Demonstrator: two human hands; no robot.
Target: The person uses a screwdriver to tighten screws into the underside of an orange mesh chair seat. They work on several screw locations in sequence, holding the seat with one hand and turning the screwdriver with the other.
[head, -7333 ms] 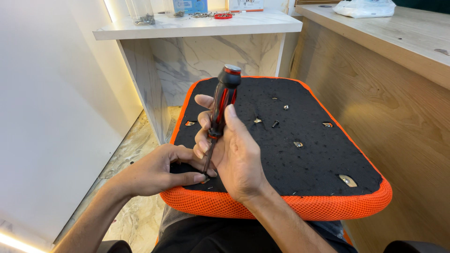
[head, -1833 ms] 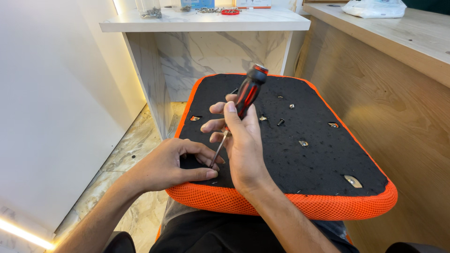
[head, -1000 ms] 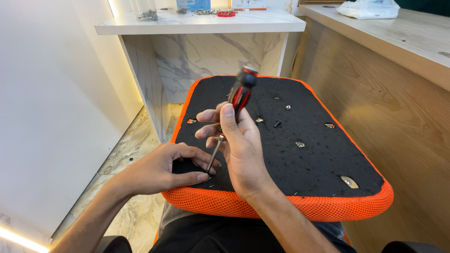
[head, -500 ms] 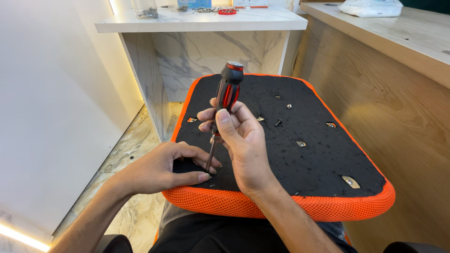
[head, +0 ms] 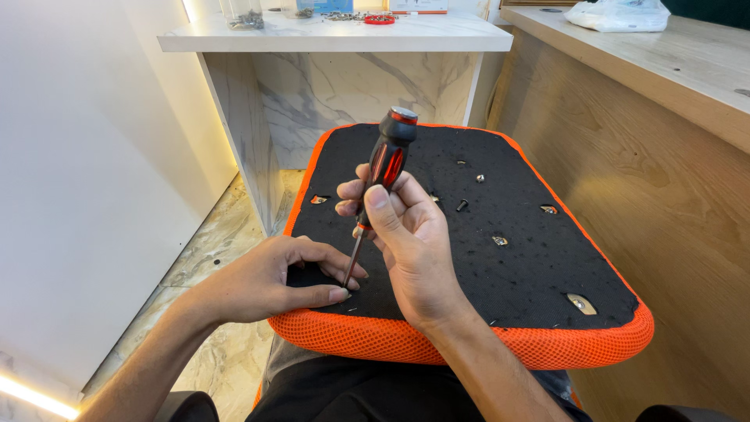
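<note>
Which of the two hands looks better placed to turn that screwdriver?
The right hand: it already grips the screwdriver by its handle. The left hand lies on the seat cushion, fingers beside the tip.

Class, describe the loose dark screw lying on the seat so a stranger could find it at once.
Start at the orange-edged seat cushion on the person's lap, its black underside up. Just beyond the right hand holding the screwdriver lies the dark screw. It rests loose on the surface, unlike the metal-lined holes around it.

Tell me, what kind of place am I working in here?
Probably a furnished indoor room used for furniture assembly: a marble-look desk, a wooden counter, and an upturned orange-edged seat cushion being worked with a screwdriver.
</note>
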